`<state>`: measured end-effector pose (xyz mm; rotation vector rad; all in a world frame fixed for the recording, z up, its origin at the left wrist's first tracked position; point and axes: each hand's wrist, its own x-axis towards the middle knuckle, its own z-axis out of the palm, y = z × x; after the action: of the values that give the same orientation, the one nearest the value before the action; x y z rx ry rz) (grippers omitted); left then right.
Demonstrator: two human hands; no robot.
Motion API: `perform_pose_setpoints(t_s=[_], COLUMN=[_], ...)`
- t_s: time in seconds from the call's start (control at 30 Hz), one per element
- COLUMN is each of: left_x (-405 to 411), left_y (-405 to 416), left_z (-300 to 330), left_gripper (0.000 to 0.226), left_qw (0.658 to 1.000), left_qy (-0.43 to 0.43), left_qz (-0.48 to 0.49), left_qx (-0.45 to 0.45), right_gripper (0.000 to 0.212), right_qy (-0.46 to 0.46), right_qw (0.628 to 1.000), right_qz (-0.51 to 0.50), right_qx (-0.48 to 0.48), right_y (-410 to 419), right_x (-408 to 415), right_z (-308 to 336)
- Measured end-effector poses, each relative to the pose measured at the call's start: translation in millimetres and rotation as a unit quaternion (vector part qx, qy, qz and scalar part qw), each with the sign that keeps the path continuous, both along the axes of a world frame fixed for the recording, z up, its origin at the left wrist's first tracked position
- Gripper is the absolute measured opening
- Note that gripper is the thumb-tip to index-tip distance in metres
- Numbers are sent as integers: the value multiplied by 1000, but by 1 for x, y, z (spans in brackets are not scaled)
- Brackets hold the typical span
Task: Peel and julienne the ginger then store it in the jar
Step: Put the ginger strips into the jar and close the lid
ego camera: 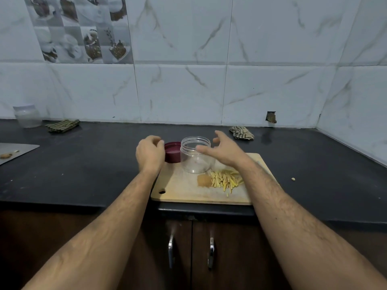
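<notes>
Just beside jar [195, 154]: right hand [225, 150] spread; left hand [149, 153] loosely curled, empty.

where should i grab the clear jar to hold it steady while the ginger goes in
Hold the clear jar round its lower wall from its left side with the left hand. It stands upright and open-mouthed on the cutting board, and the julienned ginger lies to its front right, so that probably keeps the mouth and the right side free.

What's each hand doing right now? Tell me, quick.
Left hand: fingers curled by the maroon lid, grip cannot be told.
Right hand: open, beside the jar, holding nothing.
</notes>
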<state>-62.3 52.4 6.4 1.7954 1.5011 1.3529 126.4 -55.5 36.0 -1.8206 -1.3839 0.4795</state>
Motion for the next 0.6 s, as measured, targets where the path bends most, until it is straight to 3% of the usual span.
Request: perform_pose_setpoints(t_s=[0.17, 0.23, 0.37, 0.43, 0.53, 0.6], left_x=[21, 30, 42, 45, 46, 45], left_y=[-37, -39, -41, -42, -39, -35], left_z=[-3, -9, -17, -22, -32, -37], left_gripper=[32, 46, 93, 99, 97, 94], left_qw=[992, 991, 992, 992, 991, 990], left_qy=[-24, -6, 75, 81, 79, 73], left_qz=[-93, -109, -96, -96, -106, -116], left_qx=[78, 79, 32, 19, 17, 13], right_gripper=[43, 31, 22, 20, 47, 49], right_qy=[-90, -104, -150, -178, -224, -247], right_qw=[988, 986, 964, 956, 951, 946], right_qz=[-119, -131, -115, -92, -59, -45], right_qx=[25, -27, -189, -212, -203, -205], right_y=[-15, -24, -40, -41, -42, -44], right_x=[21, 25, 22, 21, 16, 11], right_z=[12, 15, 21, 19, 12, 6])
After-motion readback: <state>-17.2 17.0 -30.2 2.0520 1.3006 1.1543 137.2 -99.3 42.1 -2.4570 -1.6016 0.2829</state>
